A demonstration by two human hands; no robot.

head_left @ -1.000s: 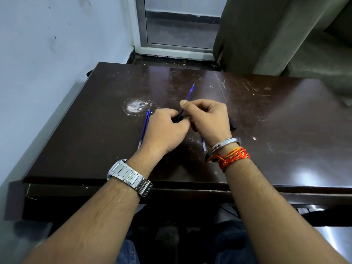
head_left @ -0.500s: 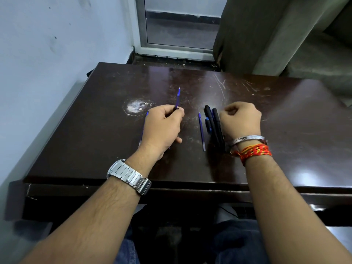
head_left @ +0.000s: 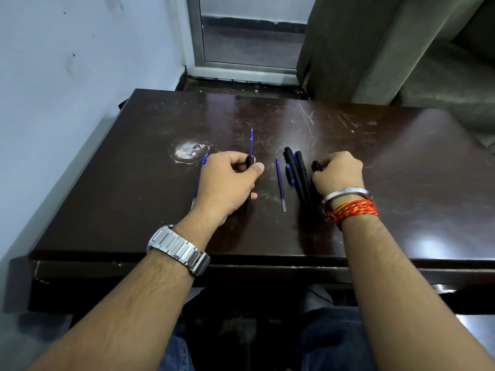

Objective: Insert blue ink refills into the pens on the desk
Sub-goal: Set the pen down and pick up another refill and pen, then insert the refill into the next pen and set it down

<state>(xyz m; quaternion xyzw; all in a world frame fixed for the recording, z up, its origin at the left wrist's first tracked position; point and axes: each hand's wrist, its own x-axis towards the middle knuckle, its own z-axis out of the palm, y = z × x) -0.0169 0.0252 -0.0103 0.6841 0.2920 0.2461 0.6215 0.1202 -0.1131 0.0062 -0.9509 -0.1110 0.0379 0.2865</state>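
A thin blue ink refill (head_left: pixel 251 140) juts from the far end of a black pen barrel (head_left: pixel 248 204). The barrel's middle is hidden inside the left hand (head_left: pixel 227 183), whose fingers curl round it. A second blue refill (head_left: pixel 205 159) is mostly hidden behind that hand, and a loose blue refill (head_left: pixel 280 183) lies to its right. The right hand (head_left: pixel 338 174) curls its fingers onto an outer black pen (head_left: pixel 317 165) beside a cluster of black pens (head_left: pixel 297 170) on the scratched dark brown desk (head_left: pixel 401 170).

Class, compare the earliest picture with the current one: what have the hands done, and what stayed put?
The hands parted. The left hand moved left, keeping the pen with the protruding refill; the right hand let go, moved right and gripped a black pen beside the other pens. The loose refill on the desk stayed.
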